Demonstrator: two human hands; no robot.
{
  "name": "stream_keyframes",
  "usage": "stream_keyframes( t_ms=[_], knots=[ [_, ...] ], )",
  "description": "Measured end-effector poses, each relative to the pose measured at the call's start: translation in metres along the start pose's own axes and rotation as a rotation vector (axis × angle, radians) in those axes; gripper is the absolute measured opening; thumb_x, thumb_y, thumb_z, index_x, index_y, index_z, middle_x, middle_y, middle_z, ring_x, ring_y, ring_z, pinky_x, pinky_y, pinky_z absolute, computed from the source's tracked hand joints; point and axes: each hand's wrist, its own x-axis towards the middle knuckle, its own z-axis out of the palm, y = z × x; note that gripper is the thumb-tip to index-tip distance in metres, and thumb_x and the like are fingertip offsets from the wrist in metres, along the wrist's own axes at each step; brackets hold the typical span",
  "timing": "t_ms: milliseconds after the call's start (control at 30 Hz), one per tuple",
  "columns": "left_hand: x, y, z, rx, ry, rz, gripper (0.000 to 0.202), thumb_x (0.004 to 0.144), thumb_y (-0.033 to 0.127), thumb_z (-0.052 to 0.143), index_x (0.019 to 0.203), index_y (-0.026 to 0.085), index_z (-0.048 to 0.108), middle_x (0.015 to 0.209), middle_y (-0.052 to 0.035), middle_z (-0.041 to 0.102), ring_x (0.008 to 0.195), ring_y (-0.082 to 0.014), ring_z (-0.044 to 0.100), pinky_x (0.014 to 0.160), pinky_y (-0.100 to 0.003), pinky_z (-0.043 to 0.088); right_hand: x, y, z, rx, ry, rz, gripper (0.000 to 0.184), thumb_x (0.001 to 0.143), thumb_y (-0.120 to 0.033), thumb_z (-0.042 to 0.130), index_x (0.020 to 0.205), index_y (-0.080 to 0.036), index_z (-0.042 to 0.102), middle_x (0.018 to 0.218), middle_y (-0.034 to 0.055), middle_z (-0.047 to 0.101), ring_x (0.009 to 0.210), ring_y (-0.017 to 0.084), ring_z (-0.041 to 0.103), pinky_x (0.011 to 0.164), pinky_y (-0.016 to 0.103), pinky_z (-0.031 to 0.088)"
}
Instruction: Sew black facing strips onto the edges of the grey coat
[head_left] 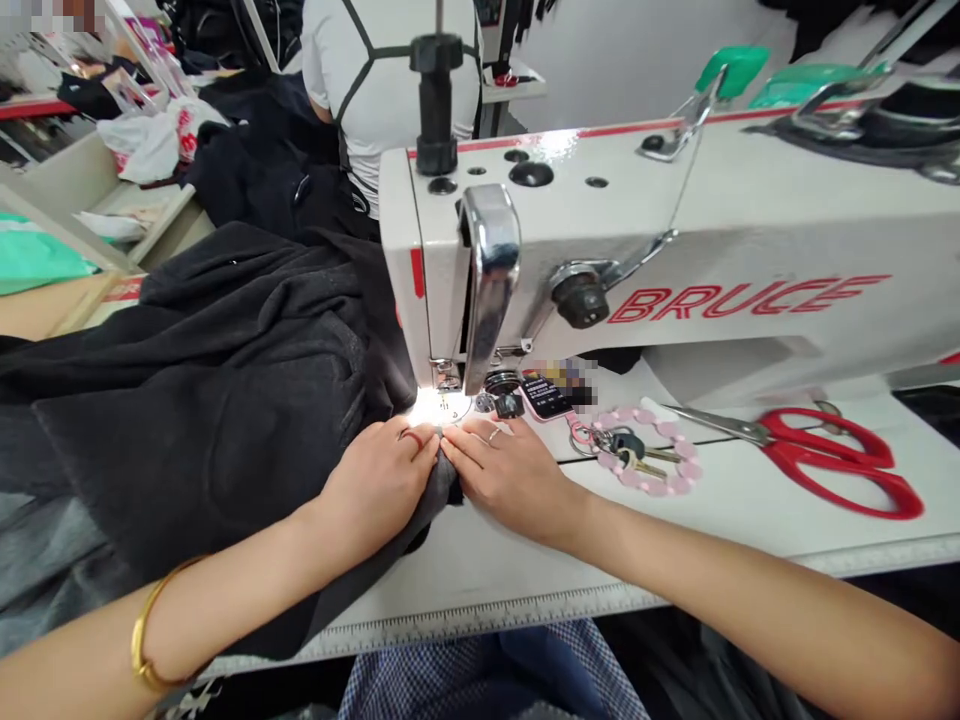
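Note:
Dark grey fabric (277, 400) spreads over the left of the sewing table, and its edge runs up to the lit needle area. My left hand (382, 475) is closed on that edge, fingers pressed together just in front of the presser foot. My right hand (514, 475) pinches the same edge from the other side, its fingertips meeting those of the left. Over both hands stands the white sewing machine (645, 260), its lamp glowing beside the needle. Where the fabric passes under the foot is hard to make out in the glare.
Red-handled scissors (832, 455) lie at the right. Left of them are keys on a pink bead loop (649, 455) and a phone-like device (547, 393). A printed ruler (465, 622) lines the table's front edge. Behind the machine is a person in white (390, 90).

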Motion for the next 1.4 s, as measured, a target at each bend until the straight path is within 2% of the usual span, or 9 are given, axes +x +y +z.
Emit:
stream_keyframes(
  t_ms=[100,200,367,533,833,1100,1400],
  knots=[
    [-0.002,-0.004,0.009,-0.053,0.051,-0.103,0.026,0.085,0.016,0.039,0.102,0.014,0.059,0.100,-0.0064,0.061,0.081,-0.0168,0.056,0.068,-0.027,0.049,0.004,0.003,0.000,-0.009,-0.037,0.013,0.026,0.085,-0.012,0.040,0.105,-0.008,0.055,0.104,0.0107,0.059,0.092,0.021,0.048,0.081,0.039,0.031],
    [0.003,-0.009,0.013,-0.105,0.065,-0.177,0.023,0.085,0.020,0.041,0.097,0.018,0.061,0.095,-0.0043,0.062,0.075,-0.0156,0.055,0.064,-0.025,0.049,0.009,0.008,0.001,-0.012,-0.058,0.044,0.022,0.083,-0.011,0.041,0.098,-0.012,0.057,0.094,0.0083,0.060,0.085,0.020,0.049,0.076,0.036,0.031],
    [0.013,-0.014,0.014,-0.127,0.127,-0.198,0.020,0.084,0.022,0.044,0.086,0.017,0.064,0.086,-0.0053,0.062,0.073,-0.0169,0.055,0.065,-0.028,0.048,0.013,0.013,-0.001,-0.017,-0.054,0.130,0.022,0.079,-0.009,0.044,0.096,-0.016,0.056,0.079,0.0032,0.059,0.072,0.018,0.048,0.072,0.034,0.028],
    [0.019,-0.016,0.017,-0.106,0.119,-0.230,0.017,0.082,0.023,0.047,0.084,0.018,0.064,0.080,-0.0048,0.062,0.072,-0.0180,0.056,0.062,-0.028,0.047,0.017,0.014,-0.004,-0.008,-0.124,0.163,0.020,0.077,-0.008,0.043,0.089,-0.016,0.056,0.068,0.0034,0.056,0.068,0.018,0.046,0.075,0.035,0.028],
    [0.028,-0.022,0.017,-0.203,-0.018,-0.283,0.032,0.087,0.026,0.037,0.069,0.019,0.063,0.060,-0.0023,0.055,0.061,-0.0148,0.052,0.057,-0.024,0.040,0.023,0.014,0.001,-0.006,-0.125,0.215,0.021,0.074,-0.003,0.041,0.068,-0.018,0.054,0.064,0.0036,0.055,0.068,0.018,0.046,0.073,0.035,0.032],
    [0.029,-0.022,0.020,-0.166,0.003,-0.326,0.036,0.087,0.028,0.036,0.063,0.018,0.060,0.060,-0.0039,0.055,0.066,-0.0166,0.053,0.057,-0.025,0.038,0.021,0.014,0.012,0.016,-0.143,0.226,0.019,0.077,-0.008,0.041,0.070,-0.019,0.055,0.069,0.0051,0.056,0.075,0.020,0.047,0.077,0.038,0.031],
    [0.032,-0.023,0.019,-0.174,0.031,-0.325,0.031,0.085,0.023,0.040,0.060,0.017,0.059,0.058,-0.0027,0.054,0.064,-0.0155,0.053,0.057,-0.024,0.039,0.020,0.017,0.006,0.012,-0.128,0.193,0.018,0.077,-0.006,0.041,0.073,-0.019,0.053,0.071,0.0045,0.057,0.076,0.021,0.048,0.071,0.036,0.033]
  ],
)
